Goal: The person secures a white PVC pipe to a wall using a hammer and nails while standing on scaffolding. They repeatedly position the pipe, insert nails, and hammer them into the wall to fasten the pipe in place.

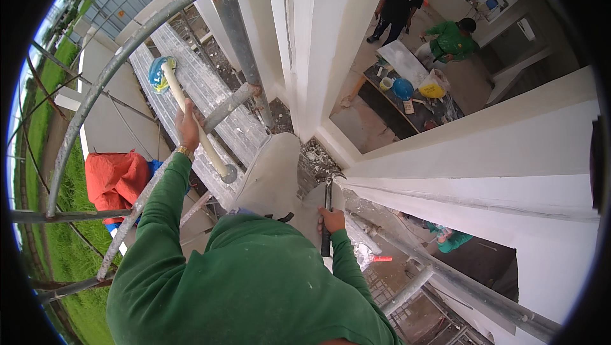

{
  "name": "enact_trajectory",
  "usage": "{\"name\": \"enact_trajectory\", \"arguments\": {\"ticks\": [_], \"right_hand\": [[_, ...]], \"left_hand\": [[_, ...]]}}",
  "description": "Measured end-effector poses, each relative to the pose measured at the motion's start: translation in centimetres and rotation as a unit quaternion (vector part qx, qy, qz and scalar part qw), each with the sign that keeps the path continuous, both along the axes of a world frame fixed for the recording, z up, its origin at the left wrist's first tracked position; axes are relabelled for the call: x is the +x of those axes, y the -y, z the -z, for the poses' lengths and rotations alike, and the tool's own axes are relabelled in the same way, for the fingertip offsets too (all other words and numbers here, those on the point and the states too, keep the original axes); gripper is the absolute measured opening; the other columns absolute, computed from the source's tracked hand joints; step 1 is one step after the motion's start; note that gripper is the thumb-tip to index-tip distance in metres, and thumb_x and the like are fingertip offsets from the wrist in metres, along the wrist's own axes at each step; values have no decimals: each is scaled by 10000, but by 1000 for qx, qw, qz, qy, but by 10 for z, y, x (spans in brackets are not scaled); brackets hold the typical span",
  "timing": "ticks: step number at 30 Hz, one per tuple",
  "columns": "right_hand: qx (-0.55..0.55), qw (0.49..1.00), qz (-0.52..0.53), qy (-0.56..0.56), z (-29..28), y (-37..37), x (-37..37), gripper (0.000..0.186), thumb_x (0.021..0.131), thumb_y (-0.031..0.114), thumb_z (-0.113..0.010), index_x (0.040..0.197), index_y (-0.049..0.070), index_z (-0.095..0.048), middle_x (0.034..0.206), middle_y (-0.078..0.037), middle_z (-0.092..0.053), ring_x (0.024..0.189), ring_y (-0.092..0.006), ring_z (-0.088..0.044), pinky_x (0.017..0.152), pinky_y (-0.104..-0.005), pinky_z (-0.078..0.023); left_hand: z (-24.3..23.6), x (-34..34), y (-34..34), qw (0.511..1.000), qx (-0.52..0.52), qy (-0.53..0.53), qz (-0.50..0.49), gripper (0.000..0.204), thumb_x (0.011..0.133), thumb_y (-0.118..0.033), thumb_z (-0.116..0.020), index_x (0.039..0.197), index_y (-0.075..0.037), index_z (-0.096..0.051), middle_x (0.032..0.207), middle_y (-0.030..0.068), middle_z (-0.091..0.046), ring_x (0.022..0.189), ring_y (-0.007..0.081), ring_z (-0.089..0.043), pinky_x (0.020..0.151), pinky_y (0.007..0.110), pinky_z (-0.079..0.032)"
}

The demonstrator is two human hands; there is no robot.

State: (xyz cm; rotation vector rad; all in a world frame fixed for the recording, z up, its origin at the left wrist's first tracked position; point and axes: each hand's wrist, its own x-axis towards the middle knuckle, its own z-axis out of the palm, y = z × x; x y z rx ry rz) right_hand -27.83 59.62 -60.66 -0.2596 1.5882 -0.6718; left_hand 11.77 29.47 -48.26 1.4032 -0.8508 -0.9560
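Black-handled hammer [328,200] sits at 5 o'clock, just off centre; its handle is gripped by the curled fingers of the right hand [332,220]. Probably head-heavy, stiff, not fragile; best held low on the handle. Pale pole [207,143], toward 10 o'clock, is clasped by the left hand [188,127], fingertips partly hidden. Judged rigid, fairly light, maybe slippery if dusty; best taken mid-length.
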Motion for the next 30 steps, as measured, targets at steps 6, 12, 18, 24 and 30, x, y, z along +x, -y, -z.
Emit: {"name": "enact_trajectory", "arguments": {"ticks": [6, 12, 18, 24, 30], "right_hand": [[-5, 998, 49, 23, 24, 0, -2, 282, 877, 243, -711, 901, 16, -545, 608, -69, -566, 414, -216, -554, 371, -397, -474], [11, 998, 58, 22, 13, 21, 27, 284, 875, 242, -710, 919, 19, -539, 624, -71, -568, 420, -219, -555, 373, -400, -475], [22, 998, 11, -53, 27, 36, 47, 270, 886, 232, -700, 918, 16, -541, 652, -80, -574, 433, -224, -573, 366, -391, -473], [67, 997, 31, -31, 15, 55, 67, 251, 869, 207, -709, 920, 17, -554, 653, -74, -577, 456, -220, -574, 394, -394, -489], [109, 991, -39, -67, 12, 74, 67, 234, 866, 205, -705, 909, 4, -593, 666, -77, -597, 460, -223, -586, 404, -393, -502]], "left_hand": [[-9, -7, 0, 1000, 14, 3, -5, 370, 1003, -441, -572, 963, -77, -520, 670, -10, -497, 509, 90, -477, 460, 258, -430], [-8, -5, 3, 1000, -3, -4, 7, 373, 1010, -449, -557, 982, -78, -524, 651, -18, -470, 500, 74, -457, 443, 248, -416], [-18, -11, -3, 999, -20, 15, 28, 363, 1027, -420, -529, 959, -64, -508, 652, -12, -485, 532, 80, -477, 456, 273, -437], [16, -12, -14, 962, -107, 249, 12, 305, 1004, -324, -567, 1022, -21, -540, 700, 124, -597, 594, 257, -617, 555, 399, -486], [-19, -10, -14, 990, -26, 131, 53, 338, 951, -307, -620, 1104, -12, -556, 739, 205, -635, 677, 411, -668, 576, 464, -495]]}}
